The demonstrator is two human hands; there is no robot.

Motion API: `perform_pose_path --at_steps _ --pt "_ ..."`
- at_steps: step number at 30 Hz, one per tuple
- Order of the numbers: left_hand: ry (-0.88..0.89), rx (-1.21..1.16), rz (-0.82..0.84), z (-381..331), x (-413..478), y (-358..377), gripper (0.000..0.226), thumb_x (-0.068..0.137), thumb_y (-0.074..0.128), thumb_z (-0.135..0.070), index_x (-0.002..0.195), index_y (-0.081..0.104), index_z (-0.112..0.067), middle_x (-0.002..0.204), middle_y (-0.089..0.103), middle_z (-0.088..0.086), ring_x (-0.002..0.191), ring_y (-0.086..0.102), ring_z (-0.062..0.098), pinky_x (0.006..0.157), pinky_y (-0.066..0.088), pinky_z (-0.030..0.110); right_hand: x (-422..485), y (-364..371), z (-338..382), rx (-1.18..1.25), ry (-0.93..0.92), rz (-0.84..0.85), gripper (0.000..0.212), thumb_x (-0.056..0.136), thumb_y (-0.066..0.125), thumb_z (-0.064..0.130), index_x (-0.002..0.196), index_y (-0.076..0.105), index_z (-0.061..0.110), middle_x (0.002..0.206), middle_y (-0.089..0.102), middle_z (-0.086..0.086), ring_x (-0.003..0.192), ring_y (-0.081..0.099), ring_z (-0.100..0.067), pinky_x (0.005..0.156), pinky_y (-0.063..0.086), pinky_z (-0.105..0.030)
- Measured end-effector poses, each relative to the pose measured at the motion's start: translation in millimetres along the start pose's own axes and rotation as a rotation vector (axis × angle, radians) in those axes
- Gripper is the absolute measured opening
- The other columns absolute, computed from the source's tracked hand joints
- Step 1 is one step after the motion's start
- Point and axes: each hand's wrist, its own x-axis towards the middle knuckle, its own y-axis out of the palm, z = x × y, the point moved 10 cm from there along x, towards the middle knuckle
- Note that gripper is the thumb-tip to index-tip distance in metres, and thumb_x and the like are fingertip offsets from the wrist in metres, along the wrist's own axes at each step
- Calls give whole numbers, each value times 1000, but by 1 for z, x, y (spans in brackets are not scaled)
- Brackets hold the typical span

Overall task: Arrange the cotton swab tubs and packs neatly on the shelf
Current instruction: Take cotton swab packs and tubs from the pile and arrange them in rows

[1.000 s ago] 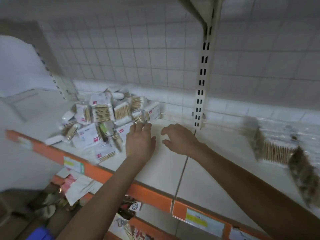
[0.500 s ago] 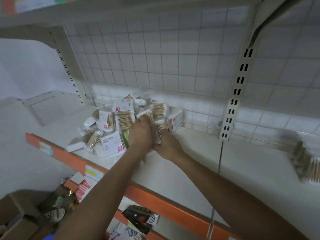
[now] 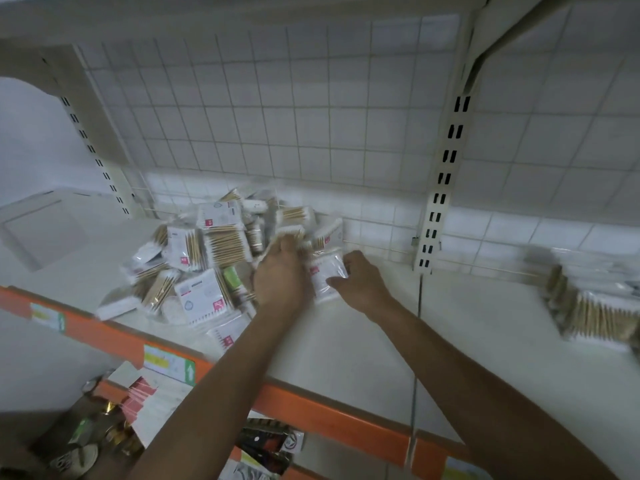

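A loose heap of cotton swab packs (image 3: 207, 258) lies at the back left of the white shelf (image 3: 346, 348), clear bags with wooden sticks and white labels. My left hand (image 3: 282, 275) reaches into the heap's right edge, its fingers curled round a pack at its top. My right hand (image 3: 360, 284) holds a white swab pack (image 3: 325, 275) upright, thumb across its front. A neat row of swab packs (image 3: 588, 306) stands at the far right of the shelf, blurred.
A slotted upright post (image 3: 440, 188) divides the wire-grid back wall. The shelf's orange front rail (image 3: 311, 410) carries price labels. Below it, a lower shelf holds mixed goods (image 3: 266, 445) and pink boxes (image 3: 138, 396).
Both hands moved from the bare shelf up to the heap. The right hand now holds a white pack, drawn slightly right of the pile. The view shifted left and closer.
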Motion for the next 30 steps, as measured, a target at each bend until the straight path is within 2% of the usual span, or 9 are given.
perform_pose_path --at_steps 2,5,7,10,17,23,26,28,30 --pt "78 -91 -7 -13 -8 -3 42 88 51 -15 129 45 -20 106 66 9 93 64 33 69 45 35 -6 -17 -7 75 32 -41 33 82 67 18 108 48 11 101 55 -4 86 54 -19 70 43 -27" --pt "161 -133 -60 -33 -24 -9 44 89 47 -7 131 48 -20 97 68 12 82 66 36 58 42 35 -18 -43 -16 161 62 -91 29 81 66 15 104 47 12 96 54 -4 77 51 -14 64 43 -27" --pt "223 -173 -92 -49 -37 -14 46 84 47 3 124 56 -16 84 69 13 67 66 36 51 42 33 -29 -60 -24 174 76 -125 29 82 66 14 105 47 13 95 53 -1 74 49 -10 58 40 -21" --pt "286 -232 -129 -71 -54 -17 46 77 37 1 112 64 -12 72 67 13 52 62 35 43 42 31 -47 -88 -43 196 105 -185 31 83 65 13 109 48 13 98 53 -1 74 48 -9 55 37 -17" --pt "314 -226 8 -124 -91 8 58 84 41 1 134 49 -27 104 67 5 81 64 31 65 45 32 -89 -142 -85 230 159 -299 29 84 63 13 110 49 13 91 53 3 69 48 -1 54 35 -13" --pt "375 -287 65 -168 -118 21 55 86 41 -2 133 50 -30 99 68 2 79 63 29 68 46 32 -114 -179 -115 238 195 -370 27 83 64 14 107 51 13 89 53 2 75 50 -12 60 37 -16" --pt "402 -288 99 -188 -129 26 55 86 41 -3 132 50 -31 99 68 2 81 63 29 67 44 31 -124 -195 -125 152 189 -386 17 85 62 13 84 47 19 73 42 8 65 41 -6 54 32 -11" --pt "422 -275 129 -200 -136 30 53 86 43 -3 131 51 -31 104 67 1 85 64 30 69 44 31 -132 -202 -128 67 183 -388 34 86 60 14 69 34 25 67 35 10 59 35 -3 52 33 -11" --pt "452 -274 149 -211 -143 33 48 85 44 -2 124 57 -27 102 68 2 84 64 31 69 46 32 -139 -208 -133 30 186 -402 38 86 61 14 67 30 26 65 34 10 57 34 -3 53 34 -10"
